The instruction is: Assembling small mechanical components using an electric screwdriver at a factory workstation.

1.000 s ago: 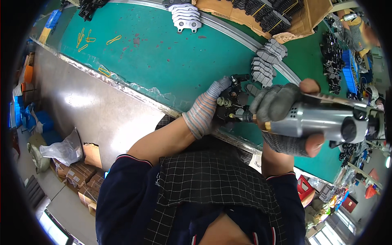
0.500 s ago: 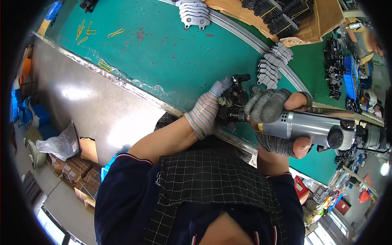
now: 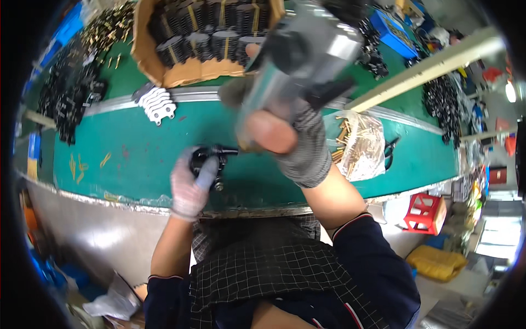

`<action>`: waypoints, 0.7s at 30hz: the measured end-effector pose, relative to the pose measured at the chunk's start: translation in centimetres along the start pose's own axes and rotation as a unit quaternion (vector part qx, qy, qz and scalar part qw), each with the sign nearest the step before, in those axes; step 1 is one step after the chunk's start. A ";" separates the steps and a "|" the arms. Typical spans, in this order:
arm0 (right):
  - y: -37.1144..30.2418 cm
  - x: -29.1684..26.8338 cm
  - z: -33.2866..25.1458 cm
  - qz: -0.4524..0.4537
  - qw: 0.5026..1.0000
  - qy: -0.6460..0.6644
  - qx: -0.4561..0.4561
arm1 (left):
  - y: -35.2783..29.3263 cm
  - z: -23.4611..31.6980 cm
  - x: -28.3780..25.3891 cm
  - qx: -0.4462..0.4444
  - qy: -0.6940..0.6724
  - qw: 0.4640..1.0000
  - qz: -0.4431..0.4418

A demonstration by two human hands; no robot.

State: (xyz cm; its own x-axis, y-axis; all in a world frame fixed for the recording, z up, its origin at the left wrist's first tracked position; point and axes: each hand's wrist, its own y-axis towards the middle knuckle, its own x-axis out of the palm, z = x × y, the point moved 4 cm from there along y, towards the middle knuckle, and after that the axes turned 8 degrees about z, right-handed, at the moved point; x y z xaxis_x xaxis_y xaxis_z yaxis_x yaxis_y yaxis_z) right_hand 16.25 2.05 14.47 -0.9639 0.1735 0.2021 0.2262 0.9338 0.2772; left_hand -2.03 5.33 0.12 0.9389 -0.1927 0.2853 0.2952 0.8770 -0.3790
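Note:
My left hand (image 3: 187,189), in a thin striped glove, is closed around a black brake caliper (image 3: 201,160) just above the green bench. A dark bolt or pin juts from the caliper to the right. My right hand (image 3: 301,145) wears a grey glove with bare fingertips and grips a silver power screwdriver (image 3: 312,46). Motion smears the screwdriver, which is raised over the bench, apart from the caliper. Its tip is hidden. Silver brake pads (image 3: 156,105) lie in an overlapping row beyond my left hand.
A cardboard box (image 3: 205,71) of black pleated parts stands at the back. To the right lie a clear bag of brass-coloured pins (image 3: 359,145) and black-handled scissors (image 3: 391,153). Yellow clips (image 3: 80,167) lie at left, near black parts (image 3: 68,104). A pale post (image 3: 427,68) slants across the right.
My right hand has lifted the screwdriver off the caliper and tilted it upright. My left hand still holds the caliper. The view has turned, showing more of the bench's far side.

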 end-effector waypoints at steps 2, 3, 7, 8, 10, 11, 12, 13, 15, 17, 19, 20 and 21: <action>0.0 -1.6 0.6 0.066 0.996 -0.032 -0.043 | -0.8 4.8 1.5 0.357 0.363 0.861 0.004; 0.0 -2.7 1.3 0.118 0.988 -0.060 -0.079 | -1.3 5.8 2.8 0.510 0.505 0.696 0.011; 1.1 -5.8 5.0 0.163 0.961 -0.153 -0.160 | 0.7 5.0 2.1 0.492 0.627 0.602 -0.043; 1.5 -6.6 5.2 0.162 0.951 -0.192 -0.179 | 1.3 5.0 1.6 0.494 0.627 0.602 -0.033; 3.5 -8.8 5.1 0.176 0.954 -0.196 -0.145 | 1.6 4.8 0.0 0.472 0.616 0.628 -0.061; 4.5 -10.0 5.4 0.236 0.943 -0.201 -0.123 | 1.3 5.1 -0.9 0.459 0.614 0.639 -0.065; 5.7 -12.3 6.1 0.273 0.907 -0.303 -0.102 | 1.3 5.6 -1.7 0.445 0.626 0.640 -0.028; 7.0 -15.5 7.4 0.257 0.865 -0.406 -0.145 | 2.6 6.0 -2.2 0.366 0.587 0.722 -0.020; 10.0 -23.7 12.7 0.285 0.857 -0.417 -0.102 | 5.6 7.1 -3.8 0.148 0.392 0.908 -0.026; 12.7 -28.1 15.8 0.203 0.632 -0.702 -0.258 | 8.7 8.6 -7.9 0.104 0.190 0.976 0.018; 19.7 -37.1 22.1 0.205 0.977 -0.057 0.007 | 12.8 10.0 -13.2 0.140 0.034 0.987 0.070; 22.3 -41.8 21.4 0.198 0.979 -0.053 0.009 | 14.8 10.8 -16.7 0.076 -0.094 0.990 0.075; 25.0 -45.0 20.4 0.014 0.976 -0.211 0.055 | 16.5 14.5 -18.1 0.066 -0.101 0.987 0.107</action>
State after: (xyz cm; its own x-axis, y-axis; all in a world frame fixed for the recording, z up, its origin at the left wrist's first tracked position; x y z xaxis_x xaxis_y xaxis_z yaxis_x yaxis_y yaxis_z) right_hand 62.44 23.91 -6.85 -0.9347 0.2918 -0.2029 0.2599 0.9506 0.1698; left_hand -16.73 29.65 1.45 0.9191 0.0821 0.3854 0.0565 0.9405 -0.3352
